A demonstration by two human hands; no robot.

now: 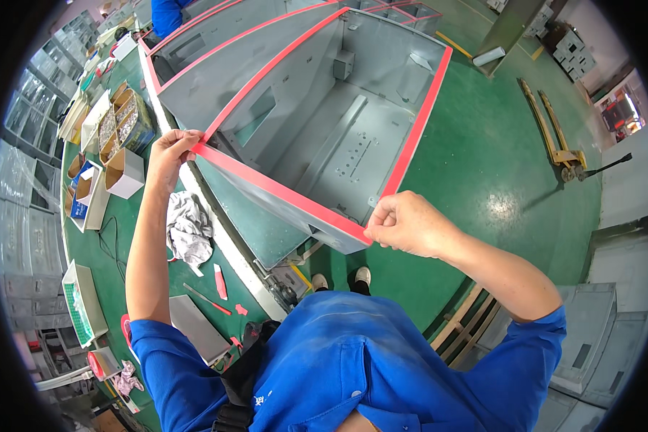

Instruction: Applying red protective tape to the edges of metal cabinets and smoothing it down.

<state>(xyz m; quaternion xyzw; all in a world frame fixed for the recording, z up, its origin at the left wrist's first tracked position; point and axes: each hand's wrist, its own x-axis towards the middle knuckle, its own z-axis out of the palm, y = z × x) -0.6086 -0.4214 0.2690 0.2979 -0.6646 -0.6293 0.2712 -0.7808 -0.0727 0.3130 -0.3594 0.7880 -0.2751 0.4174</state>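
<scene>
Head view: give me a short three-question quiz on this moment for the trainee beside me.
1. True or false: both hands touch the red strip along the near rim of the grey metal cabinet.
2. Which hand is at the cabinet's near corner beside the green workbench? A) left hand B) right hand C) neither
3. Fill in: on the workbench, between the left forearm and the cabinet, lies a crumpled grey ____.

Key
1. True: the left hand pinches one end, the right hand the other.
2. A.
3. Rag.
</scene>
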